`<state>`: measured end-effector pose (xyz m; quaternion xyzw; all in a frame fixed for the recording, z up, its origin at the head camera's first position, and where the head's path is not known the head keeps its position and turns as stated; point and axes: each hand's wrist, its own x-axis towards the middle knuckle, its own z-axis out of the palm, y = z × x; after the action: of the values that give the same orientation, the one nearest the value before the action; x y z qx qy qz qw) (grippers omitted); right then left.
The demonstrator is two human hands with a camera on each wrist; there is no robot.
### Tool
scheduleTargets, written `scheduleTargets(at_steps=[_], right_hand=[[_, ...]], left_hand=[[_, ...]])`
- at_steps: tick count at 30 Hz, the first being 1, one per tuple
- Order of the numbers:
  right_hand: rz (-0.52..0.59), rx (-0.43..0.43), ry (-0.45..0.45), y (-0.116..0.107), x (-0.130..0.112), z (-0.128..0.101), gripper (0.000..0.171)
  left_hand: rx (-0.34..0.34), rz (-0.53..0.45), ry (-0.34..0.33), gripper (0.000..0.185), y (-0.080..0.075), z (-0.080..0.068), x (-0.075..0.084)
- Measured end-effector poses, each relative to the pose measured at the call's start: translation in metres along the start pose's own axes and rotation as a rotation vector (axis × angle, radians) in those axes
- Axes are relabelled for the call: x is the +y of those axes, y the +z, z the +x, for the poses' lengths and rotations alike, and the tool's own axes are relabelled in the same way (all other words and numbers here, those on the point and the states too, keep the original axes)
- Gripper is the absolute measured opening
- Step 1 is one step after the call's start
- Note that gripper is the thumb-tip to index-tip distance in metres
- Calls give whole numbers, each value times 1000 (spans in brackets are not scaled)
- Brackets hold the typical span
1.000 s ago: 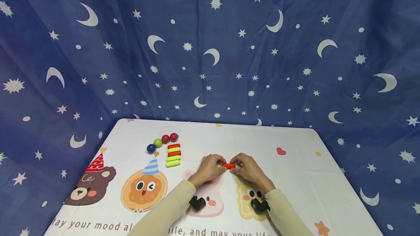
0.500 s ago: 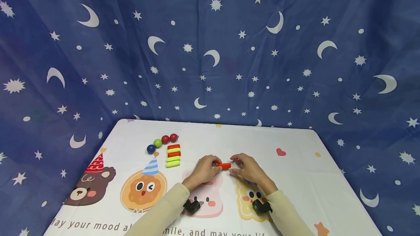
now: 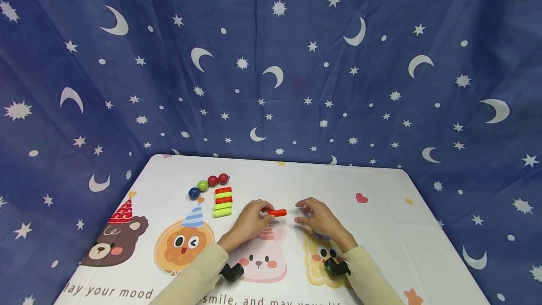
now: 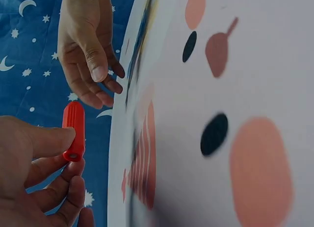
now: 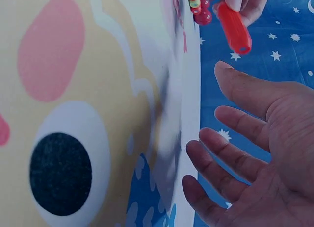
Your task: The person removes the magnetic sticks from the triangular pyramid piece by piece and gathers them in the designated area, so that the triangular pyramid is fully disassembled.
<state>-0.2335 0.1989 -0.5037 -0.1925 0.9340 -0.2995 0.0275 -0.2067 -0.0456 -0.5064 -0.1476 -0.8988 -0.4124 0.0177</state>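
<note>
A small red ridged stick (image 4: 73, 129) with a hole in its end is pinched between the thumb and fingers of my left hand (image 3: 251, 220), raised over the white cloth. In the left wrist view the thumb lies along its side. To the right, my right hand (image 3: 318, 218) holds nothing. Its fingers are spread and relaxed in the right wrist view, a short way from the stick's free end. Left of my hands lies a row of similar red and yellow-green sticks (image 3: 223, 206), side by side on the cloth.
Behind the row sit a blue ball (image 3: 194, 193), a green ball (image 3: 203, 186) and two red balls (image 3: 213, 181). The table's white cloth (image 3: 338, 182) has cartoon prints and lettering. A dark blue curtain (image 3: 271, 60) with moons and stars hangs behind the table.
Both hands held the red stick at first. My right hand has let go and stays about where it was, while my left hand has carried the stick leftward.
</note>
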Motion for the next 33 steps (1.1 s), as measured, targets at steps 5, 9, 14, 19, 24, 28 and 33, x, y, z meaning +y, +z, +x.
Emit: scheduleTargets(at_steps=[5, 9, 14, 19, 24, 28, 33], right_hand=[[4, 17, -23, -2, -1, 0, 39], [4, 24, -27, -4, 0, 2, 38], [-10, 31, -49, -3, -1, 3, 36], [11, 32, -54, -3, -4, 3, 33], [18, 28, -59, -2, -4, 2, 32], [26, 29, -72, -3, -4, 4, 32], [25, 28, -63, -3, -4, 4, 32]], left_hand=[[26, -18, -31, 21, -12, -8, -1], [49, -5, -71, 21, -22, -11, -4], [80, 15, -120, 21, -33, -17, -12], [122, 8, -152, 21, -45, -28, -21], [141, 30, -162, 20, -55, -34, -28], [172, 61, -170, 20, -62, -37, -35], [166, 92, -175, 21, -67, -41, -43]])
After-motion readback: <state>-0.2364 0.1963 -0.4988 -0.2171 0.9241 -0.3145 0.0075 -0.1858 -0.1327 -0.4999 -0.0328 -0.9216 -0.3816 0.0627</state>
